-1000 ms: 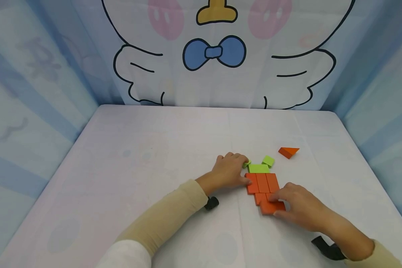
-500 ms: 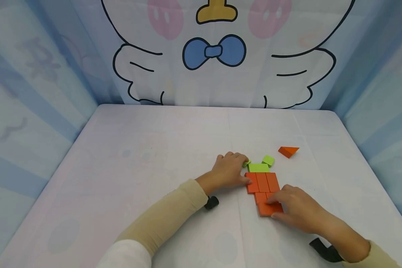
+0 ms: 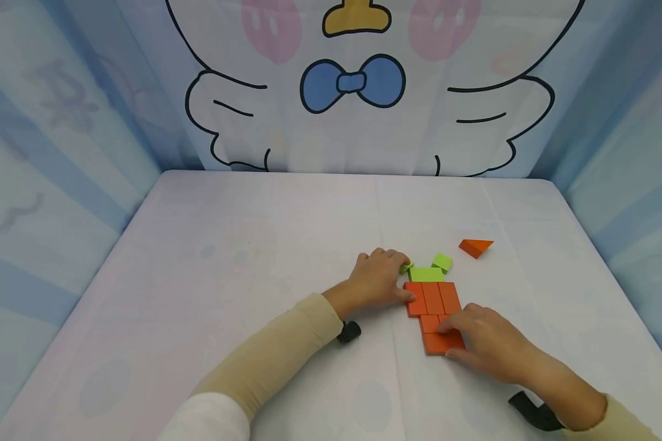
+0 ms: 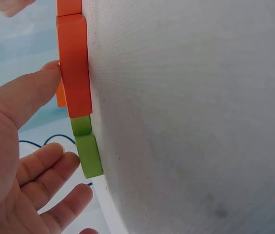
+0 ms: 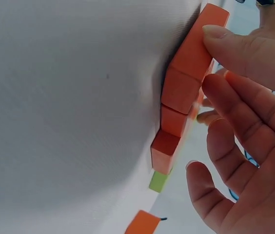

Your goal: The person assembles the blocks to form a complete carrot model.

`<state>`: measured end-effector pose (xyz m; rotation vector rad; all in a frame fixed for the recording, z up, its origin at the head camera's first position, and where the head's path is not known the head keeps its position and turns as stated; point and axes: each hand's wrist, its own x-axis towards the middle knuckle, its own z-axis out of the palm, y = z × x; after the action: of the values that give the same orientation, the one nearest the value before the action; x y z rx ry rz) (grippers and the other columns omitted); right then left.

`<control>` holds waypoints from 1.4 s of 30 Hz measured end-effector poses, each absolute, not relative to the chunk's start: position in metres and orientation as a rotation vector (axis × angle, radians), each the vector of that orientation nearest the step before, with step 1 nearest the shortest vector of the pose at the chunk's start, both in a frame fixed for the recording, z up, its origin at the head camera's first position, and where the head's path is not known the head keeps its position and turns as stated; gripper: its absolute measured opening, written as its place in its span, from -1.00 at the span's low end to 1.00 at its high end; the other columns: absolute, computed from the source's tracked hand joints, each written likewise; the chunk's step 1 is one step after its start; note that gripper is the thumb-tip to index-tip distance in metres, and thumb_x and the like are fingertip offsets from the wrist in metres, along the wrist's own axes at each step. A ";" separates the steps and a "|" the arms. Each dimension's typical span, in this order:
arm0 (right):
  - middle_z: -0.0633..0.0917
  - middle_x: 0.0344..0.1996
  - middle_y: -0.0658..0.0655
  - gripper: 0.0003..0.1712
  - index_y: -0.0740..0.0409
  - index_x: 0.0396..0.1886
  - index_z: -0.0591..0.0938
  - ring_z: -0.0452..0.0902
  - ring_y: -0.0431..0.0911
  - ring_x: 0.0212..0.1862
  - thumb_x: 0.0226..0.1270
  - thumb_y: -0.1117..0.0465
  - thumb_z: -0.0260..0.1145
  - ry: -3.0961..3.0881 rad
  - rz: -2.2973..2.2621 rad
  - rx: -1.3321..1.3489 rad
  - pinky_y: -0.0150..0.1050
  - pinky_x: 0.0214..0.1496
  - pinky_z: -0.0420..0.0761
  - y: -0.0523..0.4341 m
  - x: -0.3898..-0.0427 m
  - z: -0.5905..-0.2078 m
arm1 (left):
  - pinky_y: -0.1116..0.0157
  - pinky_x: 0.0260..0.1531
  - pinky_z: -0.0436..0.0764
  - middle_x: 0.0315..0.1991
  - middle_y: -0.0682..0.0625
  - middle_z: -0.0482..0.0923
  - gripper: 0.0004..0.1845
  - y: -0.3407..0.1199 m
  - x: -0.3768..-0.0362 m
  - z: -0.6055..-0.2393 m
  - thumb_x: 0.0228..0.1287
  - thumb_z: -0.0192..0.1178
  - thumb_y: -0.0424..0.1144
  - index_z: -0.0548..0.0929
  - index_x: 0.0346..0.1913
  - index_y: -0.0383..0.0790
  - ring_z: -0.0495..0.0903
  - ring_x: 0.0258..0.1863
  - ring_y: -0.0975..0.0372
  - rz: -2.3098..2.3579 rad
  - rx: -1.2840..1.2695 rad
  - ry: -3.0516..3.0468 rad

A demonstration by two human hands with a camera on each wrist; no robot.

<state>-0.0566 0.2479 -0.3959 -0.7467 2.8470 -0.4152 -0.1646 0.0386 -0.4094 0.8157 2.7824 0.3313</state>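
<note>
**Block figure nearly built, one orange wedge left out**

White worktop (image 3: pixel 254 257) carried a flat figure: orange blocks (image 3: pixel 433 298) joined, green blocks (image 3: pixel 426 274) touching their far edge. One orange wedge (image 3: pixel 475 247) lay apart, unplaced. Left hand (image 3: pixel 376 283), fingers relaxed, pressed the figure's left side; right hand (image 3: pixel 488 343), fingers straight, pressed the lowest orange block (image 3: pixel 438 343).

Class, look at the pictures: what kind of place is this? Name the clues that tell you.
Probably a children's play corner: a white cloth-covered table, a pastel backdrop with a cartoon bird wearing a blue bow tie, and flat orange wooden blocks with green blocks laid as a picture.
</note>
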 end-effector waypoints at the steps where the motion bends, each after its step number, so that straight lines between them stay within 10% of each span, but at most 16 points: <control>1: 0.63 -0.22 -0.20 -0.62 0.00 -0.10 0.73 0.48 -0.18 -0.17 0.05 0.13 0.61 2.851 -0.416 -0.742 -0.07 -0.05 0.59 0.248 -0.056 -0.397 | 0.13 0.10 0.36 0.33 0.14 0.44 -0.27 0.039 -0.165 -0.409 0.23 0.30 0.28 0.45 0.37 0.03 0.37 0.26 0.20 0.333 0.816 2.782; 15: 0.63 -0.18 -0.13 -0.55 0.04 -0.03 0.69 0.51 -0.11 -0.13 0.09 0.06 0.59 2.831 -0.481 -0.651 -0.04 -0.05 0.59 0.253 -0.063 -0.391 | 0.12 0.10 0.37 0.34 0.13 0.43 -0.27 0.039 -0.164 -0.409 0.22 0.31 0.28 0.46 0.37 0.02 0.37 0.26 0.19 0.339 0.815 2.784; 28: 0.55 0.07 0.51 -0.46 0.37 0.26 0.49 0.43 0.38 0.05 0.38 0.18 0.35 3.025 -0.518 -0.311 0.33 0.05 0.44 0.319 -0.154 -0.383 | 0.14 0.08 0.37 0.33 0.13 0.44 -0.28 0.038 -0.164 -0.409 0.23 0.31 0.27 0.46 0.37 0.02 0.38 0.25 0.20 0.354 0.833 2.783; 42: 0.58 0.03 0.49 -0.57 0.40 0.17 0.57 0.35 0.41 0.11 0.39 0.24 0.30 2.961 -0.472 -0.243 0.36 0.17 0.32 0.322 -0.174 -0.389 | 0.13 0.08 0.37 0.34 0.14 0.43 -0.27 0.037 -0.164 -0.410 0.23 0.29 0.28 0.46 0.38 0.03 0.38 0.25 0.20 0.343 0.830 2.784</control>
<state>-0.1739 0.3218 -0.3886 -0.2426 2.9611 -0.4722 -0.1638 0.0371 -0.4096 0.8299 2.7837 0.3430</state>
